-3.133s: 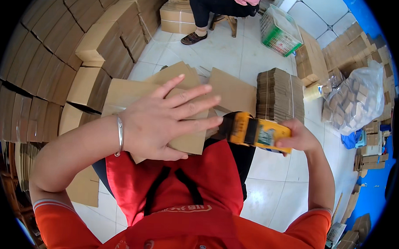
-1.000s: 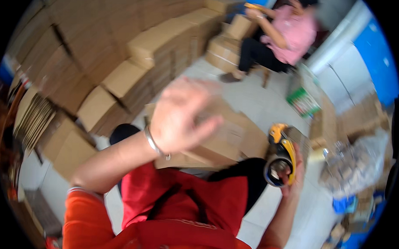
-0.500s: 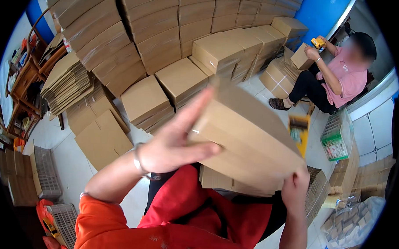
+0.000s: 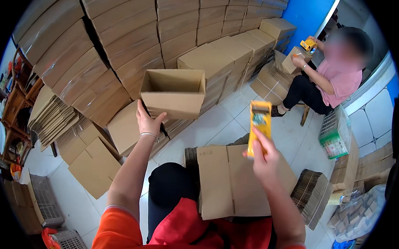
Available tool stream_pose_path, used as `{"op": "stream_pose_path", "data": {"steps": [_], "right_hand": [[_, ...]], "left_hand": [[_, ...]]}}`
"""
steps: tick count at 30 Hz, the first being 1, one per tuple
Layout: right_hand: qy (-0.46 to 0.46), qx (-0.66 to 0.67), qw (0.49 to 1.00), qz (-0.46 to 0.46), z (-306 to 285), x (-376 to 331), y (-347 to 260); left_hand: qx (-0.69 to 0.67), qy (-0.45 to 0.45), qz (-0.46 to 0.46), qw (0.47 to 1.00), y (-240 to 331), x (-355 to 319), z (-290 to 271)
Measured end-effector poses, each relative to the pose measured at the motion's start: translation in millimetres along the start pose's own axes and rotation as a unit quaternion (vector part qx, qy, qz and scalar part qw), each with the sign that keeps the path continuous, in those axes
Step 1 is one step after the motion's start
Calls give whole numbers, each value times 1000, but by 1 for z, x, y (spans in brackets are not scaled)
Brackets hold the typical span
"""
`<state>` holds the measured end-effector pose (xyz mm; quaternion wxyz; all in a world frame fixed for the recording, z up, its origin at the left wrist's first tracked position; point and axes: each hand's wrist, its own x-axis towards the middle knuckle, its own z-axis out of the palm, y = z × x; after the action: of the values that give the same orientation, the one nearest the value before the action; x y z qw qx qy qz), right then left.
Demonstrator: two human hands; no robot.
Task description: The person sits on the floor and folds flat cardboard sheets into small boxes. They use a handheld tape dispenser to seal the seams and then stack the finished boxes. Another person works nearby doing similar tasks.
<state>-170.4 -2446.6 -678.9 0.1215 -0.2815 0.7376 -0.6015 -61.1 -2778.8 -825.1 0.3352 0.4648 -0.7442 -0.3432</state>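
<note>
Our left hand (image 4: pixel 149 122) grips the lower corner of an open cardboard box (image 4: pixel 173 93), raised before the stacked cartons (image 4: pixel 123 38). Our right hand (image 4: pixel 265 159) is clamped on a yellow tape dispenser (image 4: pixel 259 126), held upright above a flat folded carton (image 4: pixel 237 183) on our lap.

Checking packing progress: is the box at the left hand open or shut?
Open: the box by the left hand shows its empty inside.
</note>
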Motion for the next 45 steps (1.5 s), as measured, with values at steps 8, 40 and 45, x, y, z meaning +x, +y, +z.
{"op": "stream_pose_path", "data": {"steps": [8, 40, 45], "right_hand": [[133, -12, 990, 50, -47, -64, 31], [312, -98, 945, 2, -86, -95, 68], [367, -151, 918, 14, -117, -103, 96]], "left_hand": [[9, 204, 155, 967, 41, 14, 23], [432, -247, 275, 823, 100, 61, 40], [272, -168, 430, 844, 150, -15, 46]]}}
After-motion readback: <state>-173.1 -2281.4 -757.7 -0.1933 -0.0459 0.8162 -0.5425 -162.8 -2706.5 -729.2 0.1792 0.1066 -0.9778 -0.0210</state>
